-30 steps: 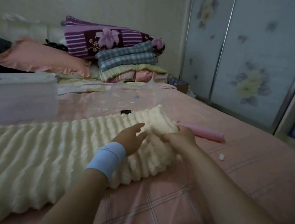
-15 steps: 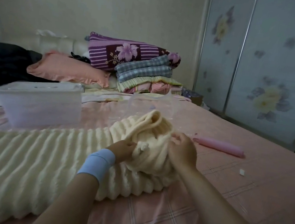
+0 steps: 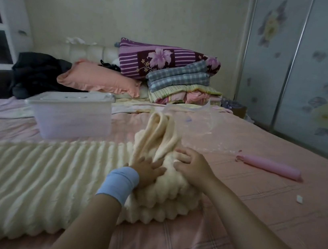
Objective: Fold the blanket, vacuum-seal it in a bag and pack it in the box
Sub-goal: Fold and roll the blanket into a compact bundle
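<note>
The blanket (image 3: 36, 171) lay in a long strip across the bed (image 3: 250, 221), its right end bunched into a thick roll with loose folds standing up. The left hand (image 3: 148, 170), wearing a blue wristband (image 3: 119, 183), pressed on the roll with fingers straight and spread. The right hand (image 3: 193, 166) sat just beside it, fingers curled into a fold and gripping it. The box (image 3: 71, 115) stood just behind the blanket. The bag (image 3: 204, 128) lay beyond the roll. A pink tube (image 3: 269, 166) lay to the right, well apart.
</note>
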`<state>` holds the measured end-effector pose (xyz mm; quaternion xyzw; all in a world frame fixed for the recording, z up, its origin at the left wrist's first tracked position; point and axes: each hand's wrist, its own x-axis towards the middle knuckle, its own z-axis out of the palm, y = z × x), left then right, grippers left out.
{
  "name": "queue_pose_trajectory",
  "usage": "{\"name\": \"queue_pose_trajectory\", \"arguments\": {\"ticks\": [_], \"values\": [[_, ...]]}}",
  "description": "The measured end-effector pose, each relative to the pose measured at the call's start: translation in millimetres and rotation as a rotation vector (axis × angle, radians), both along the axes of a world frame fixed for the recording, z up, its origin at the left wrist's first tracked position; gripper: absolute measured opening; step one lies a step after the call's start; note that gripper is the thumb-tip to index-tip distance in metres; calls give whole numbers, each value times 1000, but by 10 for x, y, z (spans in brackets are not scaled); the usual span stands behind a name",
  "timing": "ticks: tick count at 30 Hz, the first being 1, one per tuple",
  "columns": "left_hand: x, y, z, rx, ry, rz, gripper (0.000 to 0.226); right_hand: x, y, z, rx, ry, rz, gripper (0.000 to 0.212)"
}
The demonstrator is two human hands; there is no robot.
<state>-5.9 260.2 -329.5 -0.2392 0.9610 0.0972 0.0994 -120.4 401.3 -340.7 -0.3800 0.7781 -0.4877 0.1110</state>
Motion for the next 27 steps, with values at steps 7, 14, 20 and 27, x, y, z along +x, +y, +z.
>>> {"name": "queue_pose_trajectory", "arguments": {"ticks": [7, 14, 20, 27], "values": [[38, -62, 435, -328, 161, 83, 44, 118, -247, 26, 421, 193, 353, 80], [-861, -290, 605, -409, 121, -150, 50, -204, -402, 57, 362, 124, 411, 33], [-791, -1190, 14, -141, -61, 292, 91, -609, -518, 4, 236, 147, 217, 37], [-714, -1559, -256, -50, -169, 373, 102, -545, -1107, -368, 554, 183, 384, 92]]}}
